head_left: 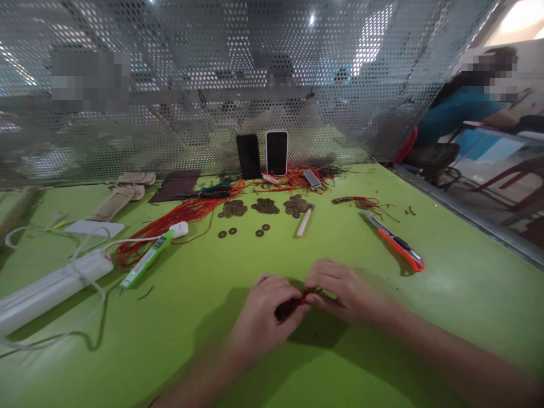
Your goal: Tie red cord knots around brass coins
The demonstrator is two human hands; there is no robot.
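Note:
Low over the green table, my left hand is closed around a dark bundle, mostly hidden by the fingers, with red cord coming out of it. The bundle looks like coins strung together, but its details are blurred. My right hand is closed close beside it, thumb and fingers pinching the cord. Beyond the hands lie brown coins with centre holes in three piles: left, middle and right. Several loose coins lie in front of them.
An orange utility knife lies at right, blade out, near a corded coin string. A wooden-handled tool touches the right pile. Leftward are red cords, green-handled pliers and a power strip. Two phones lean against a perforated screen.

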